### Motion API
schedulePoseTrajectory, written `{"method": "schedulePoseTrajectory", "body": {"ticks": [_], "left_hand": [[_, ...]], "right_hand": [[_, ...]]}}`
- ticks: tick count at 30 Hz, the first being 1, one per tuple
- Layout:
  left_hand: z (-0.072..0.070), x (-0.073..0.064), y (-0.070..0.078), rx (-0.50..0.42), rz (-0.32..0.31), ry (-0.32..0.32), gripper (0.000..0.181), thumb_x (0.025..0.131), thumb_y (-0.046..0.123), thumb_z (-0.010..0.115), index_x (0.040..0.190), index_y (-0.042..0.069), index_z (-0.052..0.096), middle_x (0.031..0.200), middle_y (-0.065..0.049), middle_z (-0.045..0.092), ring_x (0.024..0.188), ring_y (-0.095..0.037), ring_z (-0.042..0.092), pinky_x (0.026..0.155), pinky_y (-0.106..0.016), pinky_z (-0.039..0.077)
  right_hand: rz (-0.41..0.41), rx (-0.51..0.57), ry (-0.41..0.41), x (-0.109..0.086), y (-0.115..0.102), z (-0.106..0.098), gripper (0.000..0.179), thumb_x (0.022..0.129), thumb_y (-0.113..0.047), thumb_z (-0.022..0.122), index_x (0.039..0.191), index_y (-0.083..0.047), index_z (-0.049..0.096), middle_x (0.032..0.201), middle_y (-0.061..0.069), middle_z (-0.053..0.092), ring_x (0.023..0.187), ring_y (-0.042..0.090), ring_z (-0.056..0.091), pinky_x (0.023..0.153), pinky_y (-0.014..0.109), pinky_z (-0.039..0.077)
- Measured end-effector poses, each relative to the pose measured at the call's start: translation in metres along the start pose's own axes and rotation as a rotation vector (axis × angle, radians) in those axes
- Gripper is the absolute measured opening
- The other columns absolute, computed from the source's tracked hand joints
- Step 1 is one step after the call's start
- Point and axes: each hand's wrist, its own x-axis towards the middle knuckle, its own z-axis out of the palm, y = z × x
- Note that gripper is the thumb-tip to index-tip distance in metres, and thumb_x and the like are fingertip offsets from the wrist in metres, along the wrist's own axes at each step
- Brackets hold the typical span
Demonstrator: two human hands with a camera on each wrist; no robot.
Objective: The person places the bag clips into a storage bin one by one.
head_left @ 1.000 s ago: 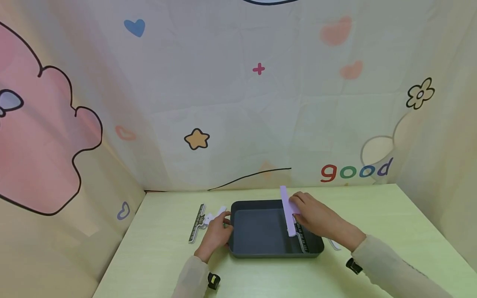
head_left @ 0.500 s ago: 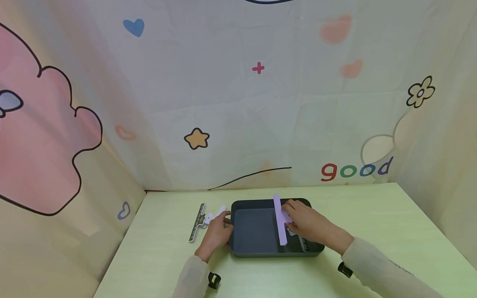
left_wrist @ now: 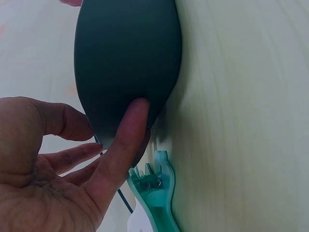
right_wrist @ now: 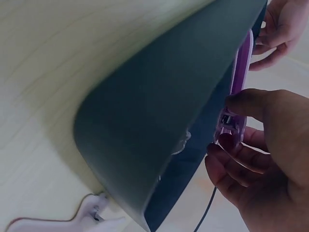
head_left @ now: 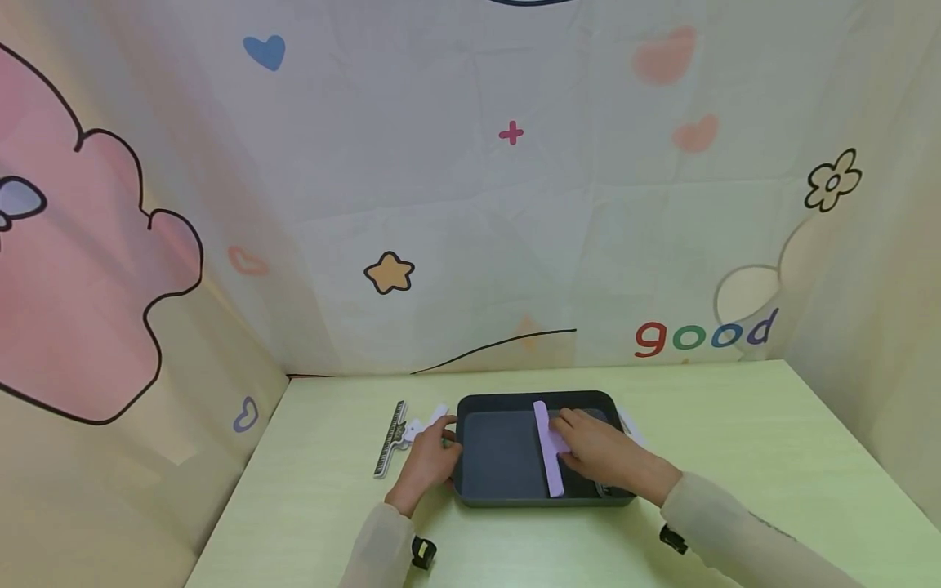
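Over the tray [head_left: 500,457], right hand [head_left: 599,447], fingers [right_wrist: 248,101] pinching purple clip [head_left: 547,449], bar leftward, running near to far; left hand [head_left: 425,459] gripping tray.

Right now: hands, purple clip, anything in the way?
Left hand holds tray. Right hand pinches purple clip. Possible obstruction: another clip inside tray, partly hidden.

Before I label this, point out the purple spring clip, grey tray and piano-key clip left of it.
Purple spring clip [head_left: 548,449], head view: long bar.
Grey tray [head_left: 501,457], head view: bare floor.
Piano-key clip [head_left: 390,440], head view: patterned bar.
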Motion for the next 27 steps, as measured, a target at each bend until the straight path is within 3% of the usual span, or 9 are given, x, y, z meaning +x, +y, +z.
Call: {"method": "schedulePoseTrajectory", "body": {"ticks": [12, 27], "left_hand": [[0.0, 0.0, -0.001, -0.007, 0.0, -0.007, 0.051, 0.089, 0.005, 0.05, 0.14, 0.002, 0.048, 0.115, -0.025, 0.065, 0.053, -0.02, 0.065, 0.042, -0.036, 0.055], [0.0, 0.0, -0.002, -0.002, -0.001, -0.004, 0.05, 0.09, 0.005, 0.051, 0.14, 0.001, 0.048, 0.115, -0.026, 0.065, 0.057, -0.02, 0.066, 0.041, -0.035, 0.055]], "right_hand": [[0.025, -0.02, -0.077, 0.004, -0.001, 0.014, 0.038, 0.088, -0.022, 0.074, 0.117, -0.002, 0.061, 0.112, 0.013, 0.063, 0.103, 0.027, 0.063, 0.094, 0.042, 0.056], [0.019, -0.058, -0.053, 0.007, 0.002, 0.023, 0.034, 0.087, -0.023, 0.074, 0.114, -0.004, 0.062, 0.109, 0.011, 0.064, 0.099, 0.027, 0.064, 0.086, 0.044, 0.057]]}}
